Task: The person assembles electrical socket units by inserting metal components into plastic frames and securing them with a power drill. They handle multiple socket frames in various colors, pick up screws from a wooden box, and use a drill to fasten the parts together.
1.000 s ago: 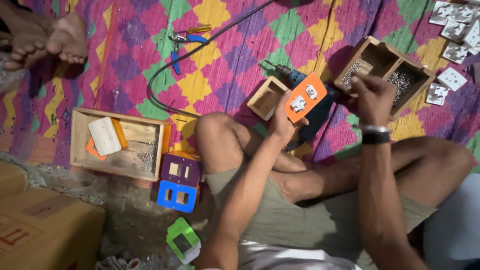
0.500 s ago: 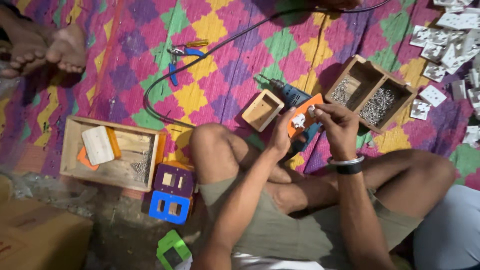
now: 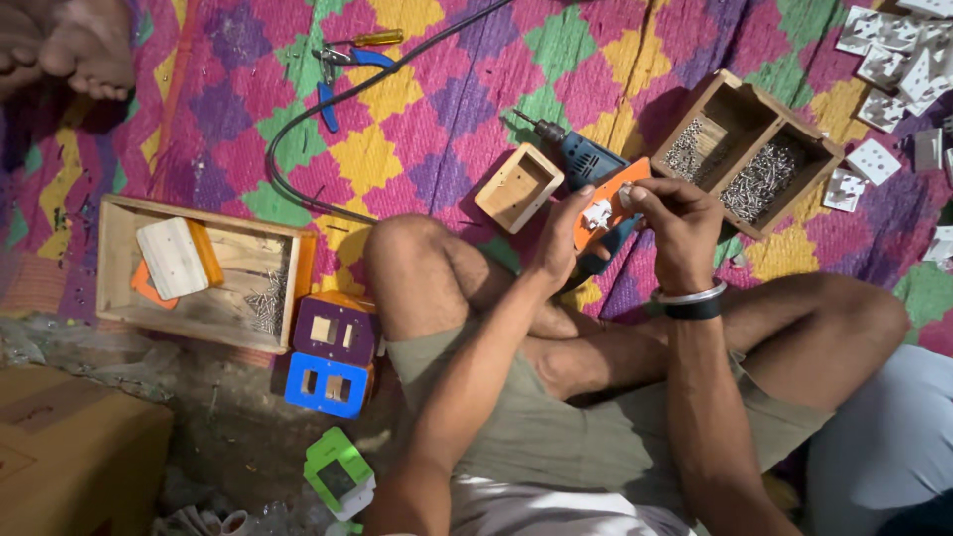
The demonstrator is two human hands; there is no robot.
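Note:
I sit cross-legged on a patterned mat. My left hand (image 3: 564,238) grips an orange switch plate (image 3: 608,203) with a white switch part mounted on it. My right hand (image 3: 680,223) pinches something small against the plate's right end; what it holds is too small to tell. A blue power drill (image 3: 581,157) lies on the mat just behind the plate. Beside it sits a small wooden box (image 3: 518,187), open side up.
A two-compartment wooden tray of screws (image 3: 754,149) lies at right, white switch parts (image 3: 893,69) beyond it. A wooden tray (image 3: 204,273) at left, purple (image 3: 335,331), blue (image 3: 328,385) and green (image 3: 338,474) plates, pliers (image 3: 333,74), a black cable (image 3: 298,129), another person's feet (image 3: 69,45).
My right hand has come back from the screw tray to the orange plate. The plate stays in my left hand. The view has shifted slightly.

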